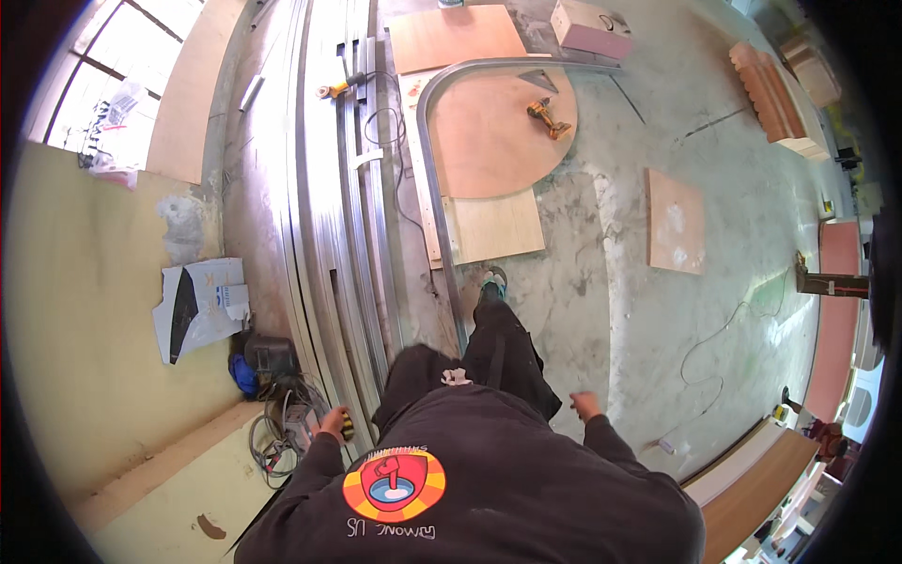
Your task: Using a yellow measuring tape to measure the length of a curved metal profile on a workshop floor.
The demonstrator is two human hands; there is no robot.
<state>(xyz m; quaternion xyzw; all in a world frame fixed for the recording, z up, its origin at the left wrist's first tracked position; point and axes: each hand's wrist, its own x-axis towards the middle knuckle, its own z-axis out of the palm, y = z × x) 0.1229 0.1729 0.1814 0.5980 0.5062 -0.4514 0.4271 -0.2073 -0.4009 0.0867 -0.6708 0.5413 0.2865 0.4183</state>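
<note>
My left hand (pixel 333 422) is down by my left hip, its fingers closed round a small yellow-and-black tape measure (pixel 348 428). My right hand (pixel 584 405) hangs out from my right side with its fingers curled in, and nothing shows in it. Both hands are well away from the work on the floor. In front of my foot, a bent metal channel (pixel 430 160) curves around a rounded plywood panel (pixel 489 132). On that panel lie a yellow-and-black cordless drill (pixel 547 120) and a triangular square (pixel 538 81).
Long metal profiles (pixel 315 188) run along my left, with a yellow angle grinder (pixel 340 86) on them. A machine with coiled cables (pixel 291 423) sits beside my left hand. A square board (pixel 676 222) and a wooden box (pixel 591 30) lie to the right and ahead.
</note>
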